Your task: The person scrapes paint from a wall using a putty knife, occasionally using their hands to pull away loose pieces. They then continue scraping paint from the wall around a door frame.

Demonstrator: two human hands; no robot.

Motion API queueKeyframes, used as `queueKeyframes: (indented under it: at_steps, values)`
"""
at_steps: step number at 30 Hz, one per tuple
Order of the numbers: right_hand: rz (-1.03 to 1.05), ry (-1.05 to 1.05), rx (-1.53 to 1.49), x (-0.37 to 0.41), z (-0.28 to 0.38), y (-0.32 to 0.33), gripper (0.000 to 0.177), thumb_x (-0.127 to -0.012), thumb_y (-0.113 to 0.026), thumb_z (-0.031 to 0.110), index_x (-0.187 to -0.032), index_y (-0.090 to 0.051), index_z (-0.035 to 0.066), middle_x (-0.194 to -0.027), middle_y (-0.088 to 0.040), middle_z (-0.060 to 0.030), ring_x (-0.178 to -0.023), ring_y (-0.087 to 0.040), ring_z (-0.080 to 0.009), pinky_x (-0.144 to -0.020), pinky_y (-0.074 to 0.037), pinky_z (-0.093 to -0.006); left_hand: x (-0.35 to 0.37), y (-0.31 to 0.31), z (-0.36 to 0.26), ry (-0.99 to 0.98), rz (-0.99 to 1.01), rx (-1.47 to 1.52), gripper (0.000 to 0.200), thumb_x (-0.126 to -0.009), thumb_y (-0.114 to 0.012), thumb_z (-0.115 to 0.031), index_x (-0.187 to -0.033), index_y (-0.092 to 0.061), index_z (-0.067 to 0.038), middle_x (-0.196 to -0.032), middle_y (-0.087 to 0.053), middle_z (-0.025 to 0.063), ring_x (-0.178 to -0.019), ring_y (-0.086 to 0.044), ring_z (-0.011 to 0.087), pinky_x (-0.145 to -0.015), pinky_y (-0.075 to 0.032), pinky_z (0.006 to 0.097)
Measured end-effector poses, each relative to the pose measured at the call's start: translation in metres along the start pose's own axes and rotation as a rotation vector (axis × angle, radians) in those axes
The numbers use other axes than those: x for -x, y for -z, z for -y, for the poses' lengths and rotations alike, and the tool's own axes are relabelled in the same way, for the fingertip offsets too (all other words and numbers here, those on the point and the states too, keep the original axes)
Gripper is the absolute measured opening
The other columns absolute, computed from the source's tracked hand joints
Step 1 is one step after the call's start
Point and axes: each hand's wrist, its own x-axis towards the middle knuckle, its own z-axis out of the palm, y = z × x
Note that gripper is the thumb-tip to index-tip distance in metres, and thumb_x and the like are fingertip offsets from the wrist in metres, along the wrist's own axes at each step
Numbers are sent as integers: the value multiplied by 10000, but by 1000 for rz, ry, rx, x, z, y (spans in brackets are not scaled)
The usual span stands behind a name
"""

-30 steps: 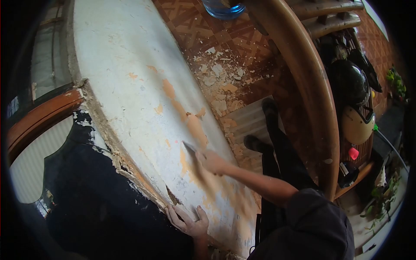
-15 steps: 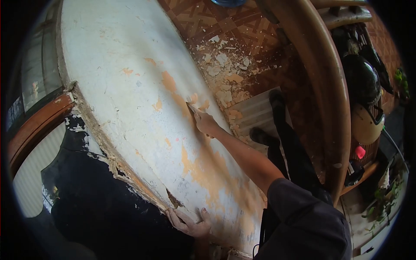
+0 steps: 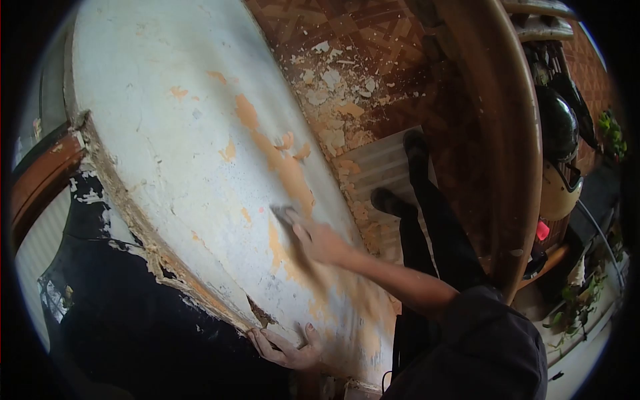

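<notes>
My right hand (image 3: 321, 244) is closed around a small scraper (image 3: 285, 215), blurred by motion, whose tip is at the surface of a wall (image 3: 167, 80) with peeling white paint. Orange-tan patches (image 3: 290, 177) show where the white coat is gone, and a few curled flakes (image 3: 287, 140) cling above the hand. My left hand (image 3: 287, 348) rests with fingers apart on the wall's rough broken edge, below a dark crack (image 3: 259, 310).
Paint chips (image 3: 330, 83) litter the brown patterned floor (image 3: 360, 23). My feet stand on a pale sheet (image 3: 373, 160). A thick curved wooden rail (image 3: 517, 133) runs along the right, with helmets (image 3: 557, 123) and plants (image 3: 587, 300) beyond. A black surface (image 3: 133, 313) lies at lower left.
My right hand and the scraper have moved down the wall, away from the curled flakes. My left hand stays at the edge. The view has shifted slightly.
</notes>
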Motion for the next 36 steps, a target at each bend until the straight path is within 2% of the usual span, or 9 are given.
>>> queueKeyframes:
  at_steps: [5, 10, 13, 16, 19, 28, 30, 32, 36]
  values:
    - [32, -305, -120, -116, 3, 34, 446, -1011, -297, 386, -1363, -444, 154, -635, -562, -148, -397, -471, -211, -353, -361, -360, -9, 3, -7, 29, -3, 3, 824, -793, -631, -352, -1418, -308, 77, -1387, -325, 268, -1296, -335, 437, -1048, -315, 564]
    - [-2, -370, -300, -138, 1, 57, 427, -1006, -307, 379, -1091, -550, 38, -583, -537, -148, -415, -503, -256, -377, -402, -394, -6, -1, -3, 12, -69, -4, 730, -835, -625, -368, -1366, -390, 75, -1319, -419, 284, -1224, -423, 451, -1004, -384, 568]
    - [70, -390, -255, -106, 3, 43, 467, -1008, -280, 455, -1277, -521, 160, -562, -490, -89, -402, -458, -195, -354, -344, -356, -2, -3, 1, -15, -39, -11, 763, -816, -614, -321, -1393, -335, 93, -1371, -368, 287, -1276, -373, 432, -1057, -325, 555]
    - [133, -183, -175, -21, 14, 29, 542, -1001, -235, 471, -1447, -361, 191, -1021, -630, -226, -688, -649, -321, -627, -556, -376, -5, 0, -3, 9, -29, -7, 748, -843, -596, -341, -1396, -335, 91, -1372, -369, 282, -1275, -376, 433, -1056, -330, 547]
    - [-37, 92, -51, 43, -37, -38, 481, -1006, -307, 363, -1454, -342, 194, -1186, -587, -232, -762, -641, -331, -700, -527, -409, -2, -3, -2, 20, -33, -34, 733, -874, -571, -363, -1399, -332, 89, -1373, -370, 280, -1274, -377, 433, -1055, -331, 543]
    - [-179, 4, -118, 1, -21, -30, 500, -1002, -326, 342, -1458, -318, 136, -1213, -571, -247, -1063, -554, -463, -982, -407, -463, -2, -5, -2, 33, -60, -51, 672, -879, -588, -272, -1411, -338, 54, -1351, -381, 281, -1247, -400, 459, -1018, -360, 571]
    - [-258, 90, 9, -52, -50, -24, 488, -1002, -307, 338, -1450, -333, 145, -1073, -632, -259, -875, -637, -426, -828, -511, -470, -3, -3, -3, 35, -51, -42, 687, -870, -592, -263, -1420, -325, 51, -1364, -367, 279, -1259, -387, 455, -1025, -351, 570]
    - [110, -371, -112, -75, 2, 38, 524, -996, -299, 410, -1459, -341, 170, -870, -651, -211, -606, -632, -291, -532, -524, -393, -5, -7, -6, 46, -46, -32, 691, -867, -593, -261, -1421, -322, 50, -1366, -364, 279, -1262, -383, 454, -1027, -349, 570]
    - [-30, -382, -237, -132, -27, 50, 454, -990, -334, 412, -1257, -547, 113, -596, -518, -112, -402, -464, -189, -334, -343, -364, -4, -2, -4, 37, -30, -40, 706, -859, -597, -256, -1428, -311, 47, -1376, -349, 278, -1273, -369, 451, -1034, -340, 570]
